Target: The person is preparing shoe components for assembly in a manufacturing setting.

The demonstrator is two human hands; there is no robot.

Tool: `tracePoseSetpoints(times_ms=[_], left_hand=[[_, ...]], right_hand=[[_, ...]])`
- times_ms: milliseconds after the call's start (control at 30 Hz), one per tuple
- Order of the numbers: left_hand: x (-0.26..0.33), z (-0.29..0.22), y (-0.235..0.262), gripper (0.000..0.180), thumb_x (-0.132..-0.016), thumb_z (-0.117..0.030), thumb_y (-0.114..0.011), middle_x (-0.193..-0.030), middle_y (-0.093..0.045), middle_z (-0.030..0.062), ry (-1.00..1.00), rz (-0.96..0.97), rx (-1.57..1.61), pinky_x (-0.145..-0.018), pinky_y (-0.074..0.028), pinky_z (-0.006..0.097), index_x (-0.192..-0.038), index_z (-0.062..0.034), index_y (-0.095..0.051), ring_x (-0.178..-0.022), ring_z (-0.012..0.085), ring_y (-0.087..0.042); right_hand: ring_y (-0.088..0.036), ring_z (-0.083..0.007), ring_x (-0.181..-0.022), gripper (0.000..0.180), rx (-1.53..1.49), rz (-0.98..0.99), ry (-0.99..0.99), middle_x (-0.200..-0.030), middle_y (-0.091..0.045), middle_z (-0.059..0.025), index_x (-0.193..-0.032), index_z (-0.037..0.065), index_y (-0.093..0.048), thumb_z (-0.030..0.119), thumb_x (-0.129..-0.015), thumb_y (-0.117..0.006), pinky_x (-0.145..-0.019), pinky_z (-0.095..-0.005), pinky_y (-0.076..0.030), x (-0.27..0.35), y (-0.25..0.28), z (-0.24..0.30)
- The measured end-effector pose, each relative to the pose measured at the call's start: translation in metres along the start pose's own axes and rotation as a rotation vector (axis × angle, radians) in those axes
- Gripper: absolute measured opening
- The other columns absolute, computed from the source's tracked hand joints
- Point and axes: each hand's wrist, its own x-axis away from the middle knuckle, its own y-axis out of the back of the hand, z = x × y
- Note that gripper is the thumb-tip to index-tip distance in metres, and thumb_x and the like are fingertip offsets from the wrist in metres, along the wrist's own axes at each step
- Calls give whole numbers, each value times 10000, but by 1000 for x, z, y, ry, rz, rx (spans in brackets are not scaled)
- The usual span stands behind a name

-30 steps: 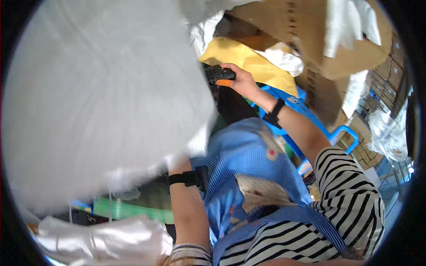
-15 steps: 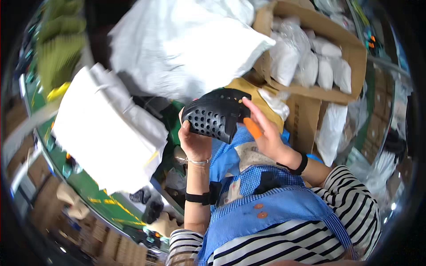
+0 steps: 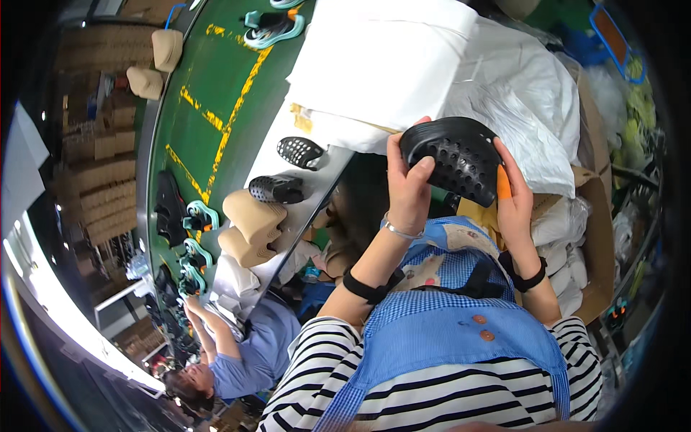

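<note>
A: Head view. Where is the shoe?

B: The black perforated shoe (image 3: 455, 158) sits at about 1 o'clock from frame centre, raised in front of the chest between both hands, above the blue apron (image 3: 446, 324).

A: Orientation?

B: Sole side faces the camera, studded with round holes. Long axis runs from roughly 10 o'clock to 4 o'clock. One rounded end points up-left toward the white sacks (image 3: 403, 65), the other down-right toward the right palm. Which end is the toe, I cannot tell.

A: Left hand?

B: The left hand (image 3: 407, 189) grips the up-left end. Thumb lies pressed on the sole, the other fingers curled behind the rim, close together. A bracelet and a black wrist strap show below it.

A: Right hand?

B: The right hand (image 3: 512, 198) cups the down-right edge, fingers extended together along the side. One finger wears an orange cot (image 3: 503, 183), touching the shoe's rim.

A: Surroundings?

B: At 9 to 10 o'clock, a white bench (image 3: 288, 169) carries two more black shoes (image 3: 288, 169) and tan shoe forms (image 3: 248, 223). Beside it runs a green conveyor (image 3: 209, 93) with yellow marks. At 7 o'clock a co-worker in a blue shirt (image 3: 248, 353) reaches onto it. A cardboard box (image 3: 594, 237) of white bags stands at 3 o'clock.
</note>
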Motion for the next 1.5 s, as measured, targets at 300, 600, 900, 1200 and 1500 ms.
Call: tracePoseSetpoints(times_ms=[300,600,900,1200,1500], left_hand=[[-39,-133,150,501,-806,-164,-577,-1163,-519,63,339,-122,9,-934,-415,416,-1274,-169,-397,-1086,220,-516],[-102,-163,282,486,-780,-92,-583,-1076,-544,60,480,-180,-181,-922,-377,349,-1241,-116,-429,-1009,176,-508],[-128,-144,312,638,-781,-319,-658,-1203,-442,242,173,-35,-1478,-970,-362,392,-1316,-75,-409,-1117,359,-443],[-156,-153,309,526,-834,-291,-609,-1237,-449,231,-153,159,-2274,-948,-378,437,-1295,-96,-449,-1122,392,-452],[-21,60,85,234,-884,-54,-501,-976,-624,116,361,792,-1461,-772,-476,254,-1087,0,-605,-878,177,-615]], right_hand=[[-566,-140,-890,591,-595,467,-234,-1087,-577,-90,-1378,16,-308,70,-860,-585,-819,-250,-454,-17,-166,27],[-528,-325,-1071,567,269,457,263,-1237,-485,-169,-1291,106,-442,150,-770,-662,-885,-372,-456,-38,-281,26],[-558,-325,-969,354,251,336,304,-1042,-562,-152,-1167,84,-531,128,-817,-567,-807,-398,-478,-51,-324,-23],[-583,-341,-903,199,69,348,-86,-917,-607,-153,-976,49,-598,168,-830,-533,-777,-407,-472,-28,-210,-63],[-622,-342,-801,230,287,-146,-718,-839,-649,-167,-910,32,-635,242,-825,-594,-709,-410,-491,74,-56,-336]])
